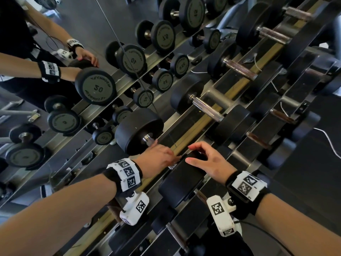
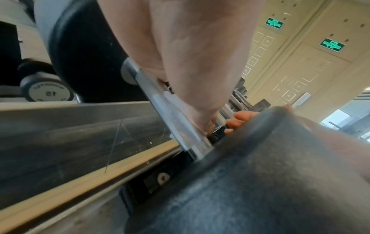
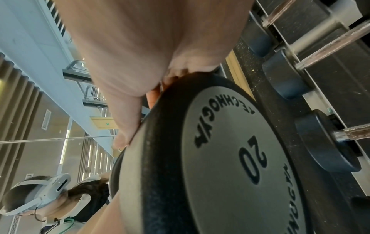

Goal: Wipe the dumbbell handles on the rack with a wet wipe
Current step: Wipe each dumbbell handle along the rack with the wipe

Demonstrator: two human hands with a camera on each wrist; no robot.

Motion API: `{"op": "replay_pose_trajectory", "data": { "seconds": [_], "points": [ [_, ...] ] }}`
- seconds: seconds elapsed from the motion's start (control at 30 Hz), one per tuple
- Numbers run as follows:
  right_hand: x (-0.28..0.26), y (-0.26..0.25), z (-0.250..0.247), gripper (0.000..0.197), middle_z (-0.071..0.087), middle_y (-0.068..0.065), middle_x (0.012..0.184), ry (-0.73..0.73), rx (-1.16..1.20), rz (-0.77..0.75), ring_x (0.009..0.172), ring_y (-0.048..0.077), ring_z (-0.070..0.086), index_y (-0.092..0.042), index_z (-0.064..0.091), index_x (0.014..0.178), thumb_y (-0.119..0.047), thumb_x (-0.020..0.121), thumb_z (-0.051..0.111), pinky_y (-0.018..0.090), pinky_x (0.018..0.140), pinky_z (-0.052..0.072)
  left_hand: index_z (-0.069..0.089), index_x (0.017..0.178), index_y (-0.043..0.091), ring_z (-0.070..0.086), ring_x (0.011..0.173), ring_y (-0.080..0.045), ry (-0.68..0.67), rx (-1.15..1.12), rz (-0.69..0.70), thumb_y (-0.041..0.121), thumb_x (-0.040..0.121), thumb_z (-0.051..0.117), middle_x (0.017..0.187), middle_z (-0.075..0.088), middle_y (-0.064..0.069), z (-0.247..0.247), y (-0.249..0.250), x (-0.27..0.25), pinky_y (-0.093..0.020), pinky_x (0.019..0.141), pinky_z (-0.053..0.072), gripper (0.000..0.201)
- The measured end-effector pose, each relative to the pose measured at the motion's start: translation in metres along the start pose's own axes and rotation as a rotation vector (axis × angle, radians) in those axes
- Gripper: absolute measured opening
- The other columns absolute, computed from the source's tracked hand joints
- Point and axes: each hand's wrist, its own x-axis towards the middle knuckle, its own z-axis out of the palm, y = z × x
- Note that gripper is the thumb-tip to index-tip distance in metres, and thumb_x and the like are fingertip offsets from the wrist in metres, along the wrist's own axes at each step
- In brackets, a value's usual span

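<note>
A black 20 dumbbell lies on the rack (image 1: 186, 134), its far head (image 1: 136, 130) toward the mirror and its near head (image 1: 180, 183) toward me. My left hand (image 1: 158, 157) wraps its chrome handle (image 1: 148, 139). In the left wrist view a pale wet wipe (image 2: 170, 97) shows between the left hand (image 2: 190, 63) and the handle (image 2: 144, 80). My right hand (image 1: 206, 161) grips the near head from above with arched fingers. In the right wrist view the right hand (image 3: 140, 55) has its thumb along the rim of the near head (image 3: 230, 158). Most of the handle is hidden.
More dumbbells (image 1: 208, 108) sit side by side along the upper tier to the right, and smaller ones (image 1: 258, 139) on a lower tier. A mirror (image 1: 77, 24) behind the rack reflects the weights and my arms. A white cable (image 1: 328, 139) lies on the dark floor.
</note>
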Motion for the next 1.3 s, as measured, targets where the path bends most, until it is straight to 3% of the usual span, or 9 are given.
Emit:
{"op": "replay_pose_trajectory", "data": {
  "seconds": [0.17,0.33,0.5,0.6,0.77,0.9,1.03,1.17,1.3],
  "points": [
    [-0.001,-0.001,0.0,0.043,0.062,-0.002,0.118,0.007,-0.004,0.024,0.113,0.015,0.06,-0.022,0.057,0.12,-0.029,0.082,0.078,0.043,0.102,0.05,0.034,0.152,0.029,0.035,0.138,-0.016,-0.04,0.052,-0.055,0.021,0.107,0.035,0.142,0.046,0.002,-0.02,-0.008,0.005,-0.039,0.121,-0.001,0.046],
    [-0.001,0.001,0.003,0.038,0.065,0.005,0.112,0.014,0.048,0.03,0.107,0.024,0.064,-0.021,0.059,0.114,-0.028,0.082,0.078,0.045,0.094,0.055,0.049,0.143,0.027,0.038,0.137,-0.016,-0.054,-0.007,0.026,0.023,0.106,0.036,0.142,0.049,0.002,-0.013,0.001,0.004,-0.04,0.121,0.006,0.039],
    [0.001,0.004,0.001,0.036,0.066,0.0,0.11,0.024,-0.026,0.026,0.104,0.017,0.065,-0.026,0.06,0.111,-0.034,0.082,0.078,0.046,0.094,0.055,0.049,0.141,0.031,0.037,0.138,-0.01,-0.058,0.024,0.047,0.011,0.103,0.043,0.142,0.05,0.007,-0.021,-0.013,0.007,-0.039,0.122,0.004,0.044],
    [0.002,0.006,0.0,0.035,0.066,-0.001,0.109,0.018,-0.019,0.03,0.102,0.016,0.065,-0.028,0.06,0.11,-0.035,0.082,0.078,0.044,0.092,0.057,0.048,0.141,0.034,0.039,0.136,-0.013,-0.041,0.075,-0.008,0.014,0.103,0.043,0.14,0.051,0.007,-0.022,-0.016,0.009,-0.039,0.122,0.011,0.044],
    [0.003,0.007,0.0,0.033,0.065,-0.005,0.107,0.014,-0.049,0.003,0.099,0.01,0.065,-0.03,0.059,0.11,-0.037,0.083,0.076,0.037,0.089,0.058,0.061,0.129,0.02,0.051,0.125,-0.018,0.021,0.061,0.136,0.011,0.097,0.049,0.131,0.06,0.002,-0.003,0.006,0.011,-0.041,0.119,0.024,0.035],
    [-0.002,0.012,0.003,0.029,0.065,-0.006,0.107,-0.012,-0.01,-0.016,0.093,0.008,0.067,-0.039,0.057,0.108,-0.045,0.084,0.072,0.029,0.079,0.06,0.053,0.136,0.029,0.05,0.122,-0.016,0.008,0.162,0.116,0.017,0.1,0.049,0.133,0.057,0.006,-0.01,-0.016,0.012,-0.038,0.109,0.039,0.038],
    [-0.004,0.015,0.007,0.037,0.064,-0.005,0.107,0.009,-0.012,-0.047,0.092,0.009,0.068,-0.047,0.055,0.105,-0.064,0.075,0.067,0.028,0.076,0.059,0.048,0.14,0.028,0.044,0.13,-0.016,0.004,0.234,0.01,0.013,0.097,0.051,0.141,0.051,0.006,-0.013,-0.033,0.014,-0.038,0.114,0.033,0.046],
    [-0.002,0.018,0.007,0.039,0.065,-0.011,0.104,0.023,-0.008,-0.063,0.094,0.009,0.067,-0.047,0.055,0.106,-0.066,0.073,0.066,0.031,0.079,0.06,0.059,0.134,0.02,0.049,0.128,-0.014,0.101,0.076,0.185,0.008,0.098,0.051,0.134,0.059,0.003,0.003,-0.009,0.011,-0.036,0.118,0.025,0.039],
    [-0.001,0.019,0.007,0.041,0.066,-0.008,0.105,0.028,0.016,-0.059,0.095,0.012,0.068,-0.045,0.057,0.106,-0.064,0.072,0.068,0.032,0.078,0.06,0.058,0.133,0.024,0.05,0.126,-0.014,0.068,0.084,0.133,0.008,0.096,0.054,0.133,0.058,0.004,-0.005,-0.012,0.013,-0.037,0.113,0.035,0.041]
  ]
}}
